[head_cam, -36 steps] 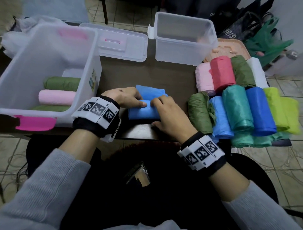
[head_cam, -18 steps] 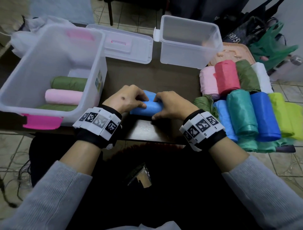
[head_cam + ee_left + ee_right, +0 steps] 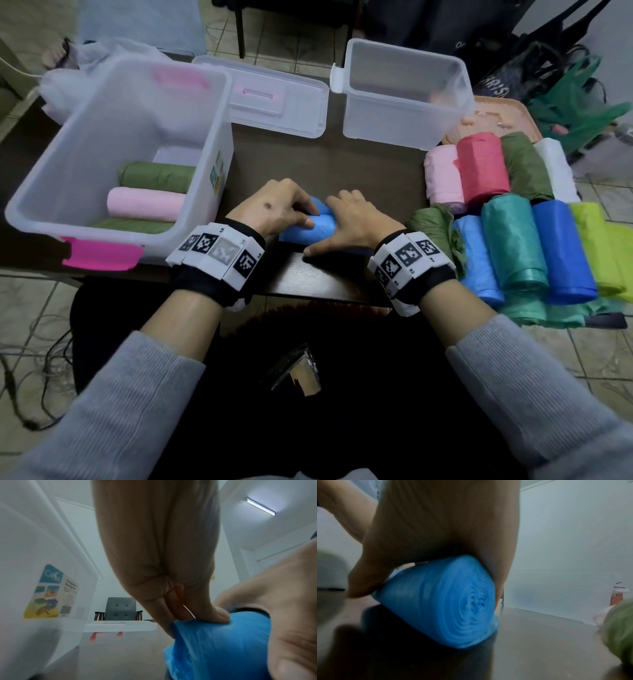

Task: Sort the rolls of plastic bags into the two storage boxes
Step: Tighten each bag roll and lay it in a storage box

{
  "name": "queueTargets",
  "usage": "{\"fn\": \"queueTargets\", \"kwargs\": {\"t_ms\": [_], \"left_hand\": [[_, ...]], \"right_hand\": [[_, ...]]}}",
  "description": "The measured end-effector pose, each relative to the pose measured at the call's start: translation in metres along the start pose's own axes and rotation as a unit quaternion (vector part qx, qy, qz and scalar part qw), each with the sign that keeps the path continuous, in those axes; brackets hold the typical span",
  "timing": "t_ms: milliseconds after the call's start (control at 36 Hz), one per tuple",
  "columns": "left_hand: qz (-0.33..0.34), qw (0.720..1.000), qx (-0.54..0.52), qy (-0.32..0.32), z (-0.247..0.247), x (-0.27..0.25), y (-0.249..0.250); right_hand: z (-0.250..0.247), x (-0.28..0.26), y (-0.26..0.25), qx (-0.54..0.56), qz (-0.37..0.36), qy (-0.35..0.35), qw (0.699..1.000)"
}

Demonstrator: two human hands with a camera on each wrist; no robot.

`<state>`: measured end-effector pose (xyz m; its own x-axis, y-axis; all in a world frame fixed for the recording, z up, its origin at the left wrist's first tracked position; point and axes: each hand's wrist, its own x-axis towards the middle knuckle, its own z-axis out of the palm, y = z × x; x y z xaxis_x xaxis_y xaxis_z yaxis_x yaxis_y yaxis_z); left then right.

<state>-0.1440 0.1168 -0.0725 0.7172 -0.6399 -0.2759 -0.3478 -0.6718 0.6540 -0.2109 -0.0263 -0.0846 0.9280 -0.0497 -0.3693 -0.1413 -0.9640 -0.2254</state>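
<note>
- Left hand (image 3: 277, 207): fingers curled over the left end of the light-blue roll of plastic bags (image 3: 313, 228), thumb along its near side; the left wrist view shows fingertips pressing into the loose blue film at the roll's edge.
- Large clear storage box with pink latches (image 3: 212, 144), far left on the dark brown table (image 3: 342, 164): holds a dark-green roll (image 3: 156, 174), a pale-pink roll (image 3: 145, 204) and a further green roll at the near wall.
- Flat clear lid (image 3: 270, 99) lies between the two boxes, behind the hands.
- Blue roll: on the table near its front edge, centre, lying crosswise, pinned between both hands. The right wrist view shows its spiral end face, wound tight.
- Right hand (image 3: 356, 222): fingers curled over the roll's right end, thumb down on the table side.
- Small clear storage box (image 3: 404, 113), back right: nothing visible inside.
- Unsorted heap, far right: pink, red, green, white, teal, blue and lime rolls (image 3: 513, 240), touching one another.
- Step, as judged: tightening the loose blue roll before boxing it.
- Next move calls for keeping the free tail trapped under the fingers while lifting, then choosing a box; the sorting rule is not evident.
</note>
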Motion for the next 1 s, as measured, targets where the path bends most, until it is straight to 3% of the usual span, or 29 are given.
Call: {"fn": "queueTargets", "kwargs": {"t_ms": [194,556,694,806,917,1000], "left_hand": [[0.008,1.000,0.002,0.006,0.000,0.002,0.000],[0.041,0.998,0.031,0.029,0.005,-0.012,0.000],[0.100,0.980,-0.027,0.170,-0.015,-0.041,0.004],[0.109,0.944,-0.085,0.300,-0.055,-0.075,0.008],[0.022,0.905,-0.053,0.420,-0.095,-0.105,-0.020],[-0.077,0.876,-0.058,0.473,-0.115,-0.119,-0.060]], "right_hand": [[0.010,-0.014,-0.005,-0.052,-0.049,0.065,0.995],[0.036,-0.027,-0.016,-0.103,-0.008,0.143,0.984],[0.031,-0.023,-0.015,-0.075,0.009,0.143,0.987],[0.022,-0.016,-0.015,0.045,0.039,0.114,0.992],[0.008,-0.006,-0.027,0.199,0.049,0.081,0.975],[-0.002,0.003,-0.039,0.335,0.042,0.073,0.938]]}}
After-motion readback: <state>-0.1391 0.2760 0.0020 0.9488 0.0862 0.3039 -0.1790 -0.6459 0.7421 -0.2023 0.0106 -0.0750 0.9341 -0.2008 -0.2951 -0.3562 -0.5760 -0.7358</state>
